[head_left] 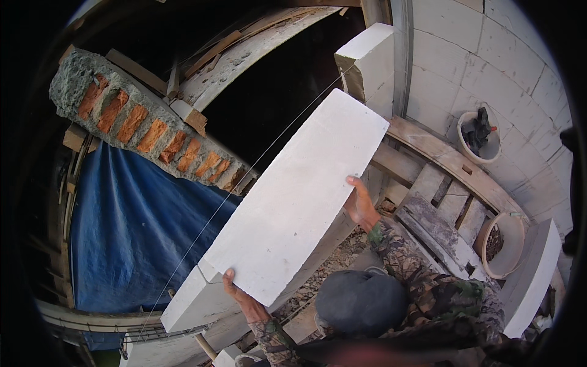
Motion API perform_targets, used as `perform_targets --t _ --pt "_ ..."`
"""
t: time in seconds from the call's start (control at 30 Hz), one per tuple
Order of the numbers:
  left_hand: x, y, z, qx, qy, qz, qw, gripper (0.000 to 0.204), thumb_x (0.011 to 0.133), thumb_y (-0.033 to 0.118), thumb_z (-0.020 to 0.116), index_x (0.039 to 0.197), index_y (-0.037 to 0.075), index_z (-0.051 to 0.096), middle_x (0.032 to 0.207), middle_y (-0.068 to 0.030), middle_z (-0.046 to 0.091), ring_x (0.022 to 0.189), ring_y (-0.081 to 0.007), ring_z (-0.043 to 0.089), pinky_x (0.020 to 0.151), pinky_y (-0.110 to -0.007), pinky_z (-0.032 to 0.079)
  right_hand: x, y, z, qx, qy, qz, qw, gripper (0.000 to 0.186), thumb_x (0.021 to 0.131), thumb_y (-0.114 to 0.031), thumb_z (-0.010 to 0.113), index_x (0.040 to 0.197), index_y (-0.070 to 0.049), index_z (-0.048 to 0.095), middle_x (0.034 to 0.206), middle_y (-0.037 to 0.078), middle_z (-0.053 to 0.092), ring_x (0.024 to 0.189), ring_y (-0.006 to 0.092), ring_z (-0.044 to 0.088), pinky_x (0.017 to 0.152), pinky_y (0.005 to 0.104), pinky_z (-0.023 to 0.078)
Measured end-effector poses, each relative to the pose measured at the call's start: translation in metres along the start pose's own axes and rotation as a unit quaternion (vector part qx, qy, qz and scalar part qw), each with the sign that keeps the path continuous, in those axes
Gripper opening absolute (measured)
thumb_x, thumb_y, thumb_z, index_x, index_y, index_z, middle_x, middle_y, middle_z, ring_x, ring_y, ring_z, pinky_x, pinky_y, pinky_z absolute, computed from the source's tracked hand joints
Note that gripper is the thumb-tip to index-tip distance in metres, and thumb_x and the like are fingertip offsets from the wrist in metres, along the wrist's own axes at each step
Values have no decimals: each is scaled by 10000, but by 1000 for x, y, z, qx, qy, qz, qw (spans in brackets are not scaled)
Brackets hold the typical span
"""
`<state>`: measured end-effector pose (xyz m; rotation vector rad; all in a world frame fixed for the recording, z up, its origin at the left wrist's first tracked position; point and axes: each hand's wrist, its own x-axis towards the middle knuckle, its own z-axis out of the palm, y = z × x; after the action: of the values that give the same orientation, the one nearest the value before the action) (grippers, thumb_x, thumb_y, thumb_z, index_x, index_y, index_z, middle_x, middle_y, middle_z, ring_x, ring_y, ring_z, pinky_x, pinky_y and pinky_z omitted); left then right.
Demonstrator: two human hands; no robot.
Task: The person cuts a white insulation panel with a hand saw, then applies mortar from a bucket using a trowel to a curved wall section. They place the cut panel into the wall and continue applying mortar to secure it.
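A long white aerated concrete block [299,202] slants across the middle, its broad face up. My left hand [243,300] grips its near end, thumb on top and fingers hidden beneath. At its right edge, my right hand [362,207] holds on the same way. Under the near end shows another white block [192,303], part of the wall course; whether the held block touches it, I cannot tell. A taut string [211,220] runs along the block's left side. Between my camouflage sleeves is a dark rounded shape [361,303] that I cannot make out.
At left, a broken concrete-and-brick piece [131,122] lies above a blue tarp [140,232]. A white block [379,58] stands beyond the held one. Right are wooden planks [428,232], a white bucket [489,156], a tub [513,229], a leaning slab [535,278] and a block wall [513,55].
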<state>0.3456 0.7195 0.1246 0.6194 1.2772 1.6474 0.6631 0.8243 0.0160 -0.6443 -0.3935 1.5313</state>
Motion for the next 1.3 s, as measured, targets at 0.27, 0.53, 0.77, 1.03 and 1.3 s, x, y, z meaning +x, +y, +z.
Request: perform_targets --t 0.27,0.53,0.77,1.03,1.3 --pt "60 26 -6 -4 -24 48 999 855 785 473 649 1466 -1 440 1306 -216 576 1166 -355 620 909 -455 552 68 12 49 9 -26 26 999 894 870 -511 646 1528 3 327 1538 193 406 1397 345 422 1135 564 336" --pt "104 48 -4 28 -88 59 994 896 826 540 626 1517 20 394 1407 -198 523 1260 -349 568 993 -467 507 102 23 79 118 -43 31 992 671 871 -393 662 1408 -40 472 1367 132 539 1297 283 508 1119 462 399" --pt "116 31 -20 13 -52 53 997 899 769 512 662 1463 -16 442 1273 -242 586 1167 -366 626 927 -466 551 99 24 73 103 -65 59 991 654 886 -375 676 1409 -36 476 1378 140 542 1303 286 512 1123 461 405" --pt "131 -3 -45 -36 -38 32 998 871 791 477 664 1490 13 430 1380 -209 563 1223 -373 593 986 -476 517 80 -12 63 -333 48 73 939 697 893 -447 723 1377 31 572 1257 193 644 1162 276 628 1020 434 494" --pt "152 2 -50 -30 -55 19 998 858 782 479 658 1455 -9 448 1322 -213 582 1175 -364 610 938 -459 528 169 -211 139 -605 64 -388 692 450 1007 -397 597 1133 18 718 1012 127 748 914 197 724 839 333 559"
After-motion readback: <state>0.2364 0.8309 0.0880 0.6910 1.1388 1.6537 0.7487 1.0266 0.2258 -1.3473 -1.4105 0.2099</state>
